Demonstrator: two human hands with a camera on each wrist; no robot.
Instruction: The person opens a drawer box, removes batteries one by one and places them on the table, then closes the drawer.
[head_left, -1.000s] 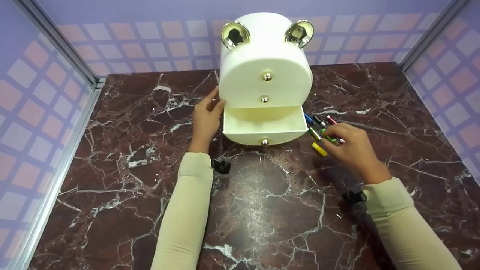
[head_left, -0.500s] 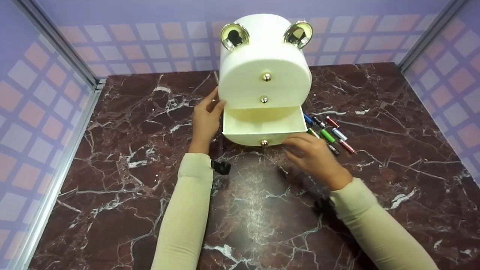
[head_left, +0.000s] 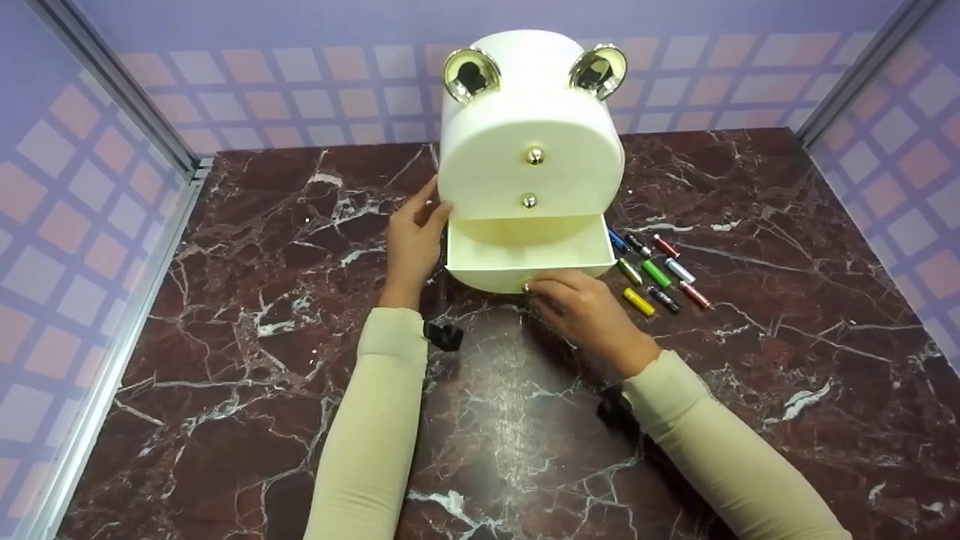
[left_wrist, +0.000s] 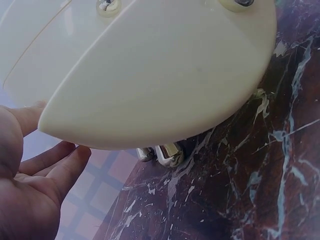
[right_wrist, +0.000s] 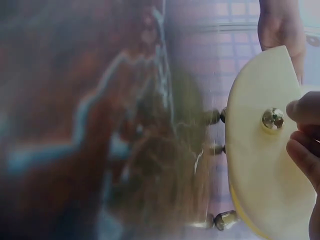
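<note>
A white drawer box (head_left: 531,120) with two gold ear-like knobs on top stands near the back wall. Its bottom drawer (head_left: 517,244) is pulled out and shows a bare inside. My left hand (head_left: 411,247) rests against the box's left side, fingers mostly straight. In the left wrist view those fingers (left_wrist: 70,165) lie close to the drawer front's corner. At the drawer front, my right hand (head_left: 585,311) reaches its fingertips to the gold knob (right_wrist: 273,119). The right wrist view shows thumb and fingers bent beside the knob, not around it.
Several small battery-like cylinders lie right of the drawer, among them a yellow one (head_left: 639,301) and a green one (head_left: 655,273). Two more gold knobs sit on the box front. Purple tiled panels (head_left: 262,82) border the dark marbled table (head_left: 262,420).
My right hand has left the small cylinders and moved left to the drawer's knob, uncovering the cylinders. The left hand and the box stay in place.
</note>
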